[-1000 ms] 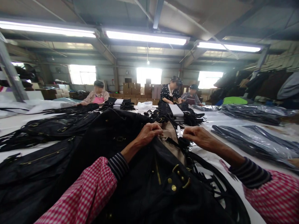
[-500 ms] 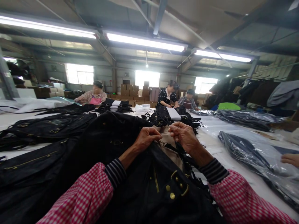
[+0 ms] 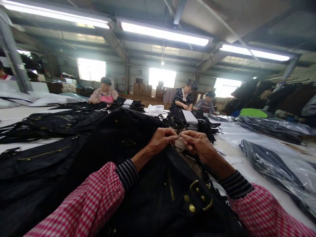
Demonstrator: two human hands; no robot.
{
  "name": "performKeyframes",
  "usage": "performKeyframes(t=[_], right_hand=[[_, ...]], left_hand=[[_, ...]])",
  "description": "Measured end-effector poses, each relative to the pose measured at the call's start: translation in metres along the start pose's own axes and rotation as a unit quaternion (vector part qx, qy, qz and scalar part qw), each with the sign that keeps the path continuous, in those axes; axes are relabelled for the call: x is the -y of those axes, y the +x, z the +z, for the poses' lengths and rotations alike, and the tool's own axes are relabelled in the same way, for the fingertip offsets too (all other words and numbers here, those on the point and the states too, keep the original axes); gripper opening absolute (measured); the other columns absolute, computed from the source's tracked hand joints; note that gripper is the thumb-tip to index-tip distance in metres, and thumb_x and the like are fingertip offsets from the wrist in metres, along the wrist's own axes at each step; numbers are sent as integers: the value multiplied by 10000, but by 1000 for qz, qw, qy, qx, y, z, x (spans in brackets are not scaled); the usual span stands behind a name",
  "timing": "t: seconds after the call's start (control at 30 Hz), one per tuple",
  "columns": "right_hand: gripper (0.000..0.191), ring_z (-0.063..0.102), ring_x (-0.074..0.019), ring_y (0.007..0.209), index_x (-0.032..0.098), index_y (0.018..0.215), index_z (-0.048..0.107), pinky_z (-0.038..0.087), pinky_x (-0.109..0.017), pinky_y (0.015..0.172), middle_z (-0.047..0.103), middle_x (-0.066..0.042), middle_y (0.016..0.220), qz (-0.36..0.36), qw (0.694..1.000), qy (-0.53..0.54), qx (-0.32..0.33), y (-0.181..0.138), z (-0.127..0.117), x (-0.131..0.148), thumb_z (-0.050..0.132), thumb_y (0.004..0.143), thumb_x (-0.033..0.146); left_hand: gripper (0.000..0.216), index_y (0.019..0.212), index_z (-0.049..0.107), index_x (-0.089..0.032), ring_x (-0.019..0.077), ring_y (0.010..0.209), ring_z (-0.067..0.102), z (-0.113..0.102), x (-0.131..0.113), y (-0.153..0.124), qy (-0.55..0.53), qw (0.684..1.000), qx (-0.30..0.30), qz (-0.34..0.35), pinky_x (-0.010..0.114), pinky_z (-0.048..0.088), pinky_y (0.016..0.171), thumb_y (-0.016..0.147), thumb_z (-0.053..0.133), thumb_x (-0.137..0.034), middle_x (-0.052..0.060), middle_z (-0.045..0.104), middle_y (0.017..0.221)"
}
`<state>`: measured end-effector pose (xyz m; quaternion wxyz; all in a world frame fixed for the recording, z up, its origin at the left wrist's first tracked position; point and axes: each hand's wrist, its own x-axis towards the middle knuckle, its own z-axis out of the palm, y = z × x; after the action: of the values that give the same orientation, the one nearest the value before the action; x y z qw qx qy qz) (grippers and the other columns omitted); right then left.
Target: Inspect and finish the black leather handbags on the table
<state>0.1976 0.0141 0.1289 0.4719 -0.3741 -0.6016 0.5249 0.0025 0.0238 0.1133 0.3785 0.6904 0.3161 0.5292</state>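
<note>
A black jacket [image 3: 148, 184] with brass zips, snaps and a buckle [image 3: 201, 196] spreads before me, its beige lining [image 3: 190, 156] showing at the opening. Above that opening, my left hand [image 3: 161, 140] is closed in a pinch. My right hand [image 3: 198, 144] pinches too, its fingertips meeting those of the left. Whatever lies between the fingertips is too small to make out. Both wrists rest over the jacket, in striped cuffs below red checked sleeves.
More black jackets [image 3: 41, 158] lie on the left of the white table [image 3: 232, 131]. Stacks of black straps with white bands [image 3: 190, 118] stand ahead. Clear-bagged black garments [image 3: 271, 164] lie on the right. Several people [image 3: 184, 98] work across the table.
My right hand has come down and left, so its fingertips now meet my left hand's. The whole view has shifted slightly; the other person's hand at the right edge is gone.
</note>
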Motion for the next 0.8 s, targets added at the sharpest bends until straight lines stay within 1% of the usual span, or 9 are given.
performKeyframes(t=[0.13, 0.3, 0.4, 0.53, 0.67, 0.8], right_hand=[[404, 430, -23, 433, 137, 871, 726, 250, -112, 348, 582, 32, 631, 9, 999, 30, -11, -1, 3, -2, 920, 673, 430], [365, 503, -44, 489, 116, 794, 727, 260, -113, 339, 658, -18, 715, 5, 997, 73, -4, -1, 4, 0, 954, 621, 343], [355, 491, -35, 476, 117, 839, 751, 237, -110, 331, 679, -26, 741, 10, 994, 105, -1, 0, 1, 3, 958, 604, 284], [372, 484, -36, 472, 131, 924, 777, 252, -115, 341, 691, -28, 738, 21, 995, 101, -14, -1, -5, 7, 947, 603, 209], [303, 488, -42, 482, 131, 824, 772, 233, -121, 340, 680, -27, 723, 13, 996, 85, -3, -2, -7, 8, 950, 607, 247], [296, 483, -43, 512, 143, 807, 773, 229, -124, 353, 684, -32, 758, -9, 998, 68, 14, -2, -7, 5, 949, 629, 302]], left_hand=[[262, 732, 733, -125, 109, 593, 571, 0, 3, 1, 21, 1000, 0, 13, 241, 430, 634, 771, 755, -383, 6, 660, 624], [259, 724, 735, -126, 117, 584, 582, 1, 5, 1, 37, 999, 5, 23, 247, 435, 630, 779, 749, -379, 7, 660, 611], [256, 720, 729, -128, 119, 591, 584, 1, 4, 1, 37, 999, 1, 24, 248, 438, 638, 783, 741, -376, 7, 662, 614], [244, 709, 723, -132, 120, 597, 576, 1, 1, 0, 39, 999, -3, 26, 249, 431, 636, 787, 735, -363, 10, 667, 623], [241, 684, 716, -132, 120, 599, 576, 0, -3, -2, 37, 999, -6, 30, 247, 428, 638, 782, 736, -352, 11, 665, 619], [268, 702, 723, -126, 117, 591, 579, 0, -4, -1, 30, 999, -1, 34, 246, 427, 636, 785, 742, -381, 16, 668, 622]])
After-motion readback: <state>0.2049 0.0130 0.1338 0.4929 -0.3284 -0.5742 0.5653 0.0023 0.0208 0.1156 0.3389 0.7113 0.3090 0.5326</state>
